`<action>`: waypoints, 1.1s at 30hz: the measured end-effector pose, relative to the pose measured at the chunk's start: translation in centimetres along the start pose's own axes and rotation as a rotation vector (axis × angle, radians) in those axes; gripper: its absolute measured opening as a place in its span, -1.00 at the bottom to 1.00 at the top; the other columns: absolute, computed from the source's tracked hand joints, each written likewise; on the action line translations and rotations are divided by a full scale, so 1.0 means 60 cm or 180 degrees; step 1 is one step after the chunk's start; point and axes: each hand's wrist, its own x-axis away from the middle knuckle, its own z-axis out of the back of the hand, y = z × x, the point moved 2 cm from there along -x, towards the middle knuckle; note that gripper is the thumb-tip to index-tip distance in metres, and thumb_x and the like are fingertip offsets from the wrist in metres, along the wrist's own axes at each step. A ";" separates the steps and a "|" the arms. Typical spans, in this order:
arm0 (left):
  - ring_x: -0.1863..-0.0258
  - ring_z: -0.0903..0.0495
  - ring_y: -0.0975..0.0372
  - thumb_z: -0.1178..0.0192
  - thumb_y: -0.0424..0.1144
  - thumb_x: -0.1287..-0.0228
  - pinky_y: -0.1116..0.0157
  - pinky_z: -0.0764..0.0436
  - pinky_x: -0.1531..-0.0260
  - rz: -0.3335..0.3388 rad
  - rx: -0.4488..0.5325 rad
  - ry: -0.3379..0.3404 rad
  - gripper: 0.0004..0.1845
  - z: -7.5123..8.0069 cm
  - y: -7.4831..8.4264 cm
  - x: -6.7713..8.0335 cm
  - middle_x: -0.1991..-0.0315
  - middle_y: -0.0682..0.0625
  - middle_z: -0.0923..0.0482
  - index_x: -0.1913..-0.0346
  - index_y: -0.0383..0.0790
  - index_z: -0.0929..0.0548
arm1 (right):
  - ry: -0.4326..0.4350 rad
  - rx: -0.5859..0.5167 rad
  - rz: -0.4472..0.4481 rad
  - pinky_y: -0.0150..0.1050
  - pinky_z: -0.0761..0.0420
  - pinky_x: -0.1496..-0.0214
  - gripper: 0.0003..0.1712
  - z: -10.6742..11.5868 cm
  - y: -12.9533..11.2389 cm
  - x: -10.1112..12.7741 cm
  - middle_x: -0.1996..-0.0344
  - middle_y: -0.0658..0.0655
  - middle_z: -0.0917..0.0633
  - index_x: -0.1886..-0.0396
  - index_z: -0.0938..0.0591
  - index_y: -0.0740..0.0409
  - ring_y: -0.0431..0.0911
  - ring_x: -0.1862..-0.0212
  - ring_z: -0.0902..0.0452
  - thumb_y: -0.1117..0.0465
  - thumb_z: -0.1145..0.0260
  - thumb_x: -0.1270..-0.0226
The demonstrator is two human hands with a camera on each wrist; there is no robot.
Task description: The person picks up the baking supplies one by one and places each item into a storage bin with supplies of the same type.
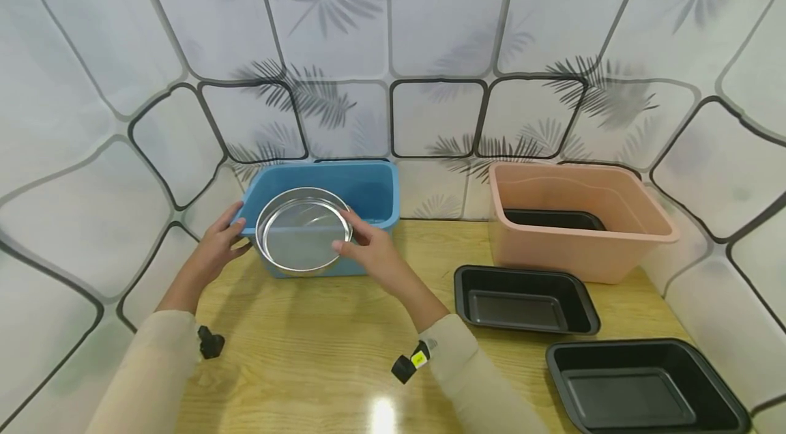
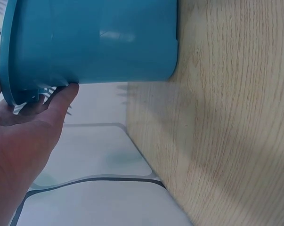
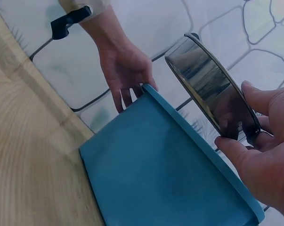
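Blue bin point(image 1: 368, 192) seen upright on the wood-grained bench point(image 1: 307, 352), at the foot of a patterned backdrop point(image 1: 442, 18). Its rim is gripped by the left hand point(image 1: 217, 243) at the left end, fingers curled about the edge. A round metal sieve point(image 1: 303, 233) is pinched at its right edge between thumb and fingers of the right hand point(image 1: 374, 253). The sieve is held tilted, over the near rim of the blue bin; from the right wrist it is seen raised clear of that rim. In the head view the rim is made out through the sieve's base.

To the right, well apart: a peach bin point(image 1: 565, 253), in which a black pan point(image 1: 552, 219) is partly hidden. A black loaf pan point(image 1: 518, 301) is placed just in front; whether the two are touching cannot be told. A second black tray point(image 1: 635, 393) is set nearer, at the lower right. Light sleeves point(image 1: 147, 366) are worn.
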 end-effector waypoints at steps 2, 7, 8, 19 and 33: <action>-0.55 0.23 -0.30 0.19 0.01 -0.64 -0.27 0.02 -0.45 0.0001 -0.0013 0.0002 -0.22 -0.001 0.000 0.001 -0.59 -0.37 0.52 -0.63 -0.02 0.39 | 0.0035 0.0045 -0.0007 -0.11 -0.47 -0.41 -0.21 0.006 -0.002 -0.008 -0.60 0.02 -0.13 -0.55 -0.32 -0.10 -0.03 -0.54 -0.20 0.11 -0.40 -0.39; -0.55 0.25 -0.30 0.18 0.01 -0.64 -0.28 0.03 -0.45 0.0013 -0.0033 0.0006 -0.22 -0.003 0.000 0.001 -0.59 -0.32 0.58 -0.63 0.00 0.40 | 0.0114 0.0118 0.0015 -0.09 -0.48 -0.40 -0.22 0.022 -0.005 -0.026 -0.60 0.00 -0.13 -0.55 -0.32 -0.13 -0.02 -0.52 -0.25 0.07 -0.40 -0.39; -0.55 0.26 -0.30 0.18 0.01 -0.64 -0.28 0.02 -0.45 0.0015 -0.0044 0.0003 -0.22 -0.003 -0.001 0.001 -0.59 -0.31 0.59 -0.63 0.01 0.41 | 0.0130 0.0125 0.0027 -0.09 -0.48 -0.40 -0.22 0.025 -0.006 -0.029 -0.60 0.00 -0.13 -0.55 -0.32 -0.12 -0.01 -0.52 -0.25 0.06 -0.40 -0.39; -0.55 0.27 -0.30 0.19 -0.01 -0.65 -0.26 0.00 -0.43 0.0010 -0.0031 0.0019 -0.22 0.001 -0.001 0.005 -0.59 -0.29 0.62 -0.62 0.01 0.43 | 0.0241 -0.0070 0.0028 -0.06 -0.52 -0.37 -0.24 0.038 -0.017 -0.061 -0.59 0.01 -0.16 -0.53 -0.35 -0.08 -0.02 -0.45 -0.37 0.10 -0.40 -0.39; -0.55 0.29 -0.29 0.18 0.00 -0.65 -0.28 0.01 -0.44 0.0024 -0.0036 0.0005 -0.22 -0.003 -0.002 0.001 -0.59 -0.27 0.63 -0.62 0.05 0.41 | 0.0214 -0.0029 -0.0072 -0.07 -0.39 -0.49 -0.21 0.048 -0.010 -0.095 -0.61 -0.03 -0.12 -0.57 -0.28 -0.07 -0.06 -0.55 -0.20 0.05 -0.37 -0.42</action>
